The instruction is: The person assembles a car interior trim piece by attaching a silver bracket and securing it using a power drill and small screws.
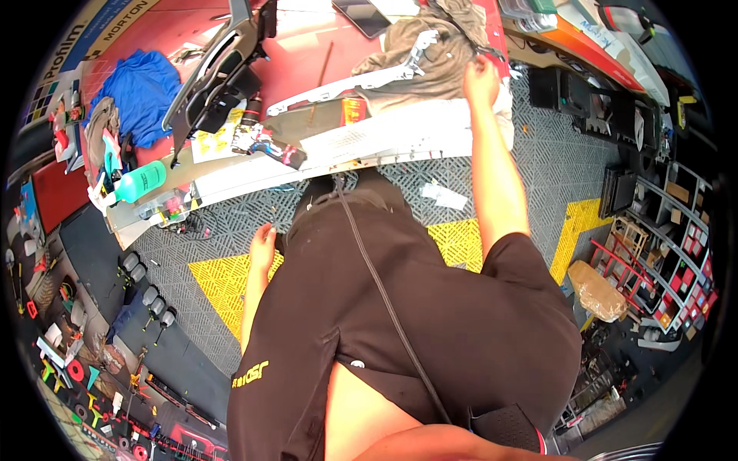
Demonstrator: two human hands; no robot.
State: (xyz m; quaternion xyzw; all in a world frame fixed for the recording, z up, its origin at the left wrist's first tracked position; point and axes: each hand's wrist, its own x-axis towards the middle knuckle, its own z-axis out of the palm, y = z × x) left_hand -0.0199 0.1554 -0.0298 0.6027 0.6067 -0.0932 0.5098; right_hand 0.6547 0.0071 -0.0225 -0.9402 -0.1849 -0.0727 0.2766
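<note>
1. Closest in, my left hand [262, 244] hangs loose by my hip, fingers slack and holding nothing, above the grey grid floor tiles [231, 223] and a yellow floor marking [223, 280].
2. Further out, my right hand [480, 77] reaches to the far edge of the counter [307, 58]; its fingers curl onto the grey-brown cloth [442, 50] bunched there, though I cannot tell whether they have closed on it.
3. That cloth looks soft, light and limp to me; I judge it would sag wherever I lift it, so a pinch at a bunched fold near my fingers seems the best hold.
4. A long white trim strip [361, 81] lies partly under the cloth. It looks like thin, stiff plastic that might snag on the fabric.
5. Left along the red counter sit a black moulded car panel [211, 77], a blue rag [142, 88] and a green squeeze bottle [142, 182] near the front edge.
6. Beyond, on the right, metal shelving [669, 253] holds small boxes; tools lie on the floor at my left.
</note>
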